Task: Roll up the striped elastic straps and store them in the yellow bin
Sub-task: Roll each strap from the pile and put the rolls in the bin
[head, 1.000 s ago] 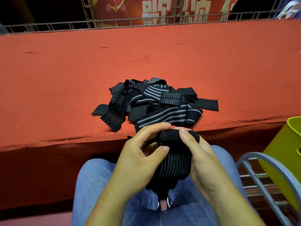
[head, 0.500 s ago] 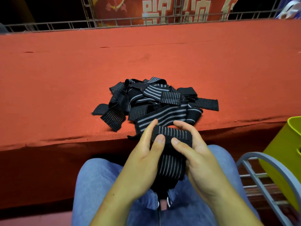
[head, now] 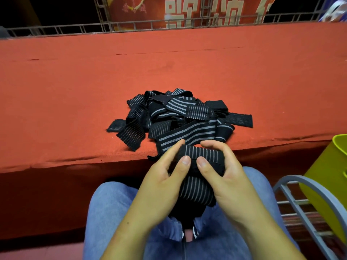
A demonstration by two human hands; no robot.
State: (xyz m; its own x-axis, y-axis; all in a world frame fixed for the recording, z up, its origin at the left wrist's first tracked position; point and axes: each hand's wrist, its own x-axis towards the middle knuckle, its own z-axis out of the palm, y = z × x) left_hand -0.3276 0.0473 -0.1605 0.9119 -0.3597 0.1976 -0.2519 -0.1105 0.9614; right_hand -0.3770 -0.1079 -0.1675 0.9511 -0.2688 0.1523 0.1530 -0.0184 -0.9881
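Note:
A black elastic strap with grey stripes (head: 201, 156) is partly rolled above my lap, its loose end hanging down between my knees. My left hand (head: 161, 182) grips the roll's left side, thumb on top. My right hand (head: 227, 177) grips the right side, thumb pressing the front. A pile of several more striped straps (head: 178, 117) lies on the red table just beyond my hands. The yellow bin (head: 330, 184) stands at the right edge, only partly in view.
The red felt-covered table (head: 75, 91) stretches across the view, its front edge just past my hands. A grey metal wire rack (head: 308, 203) sits at my right, next to the bin. A metal railing (head: 150, 25) and red banner run behind the table.
The roll has turned further, showing its striped side, and both thumbs have come together on its front. The pile on the table has not moved.

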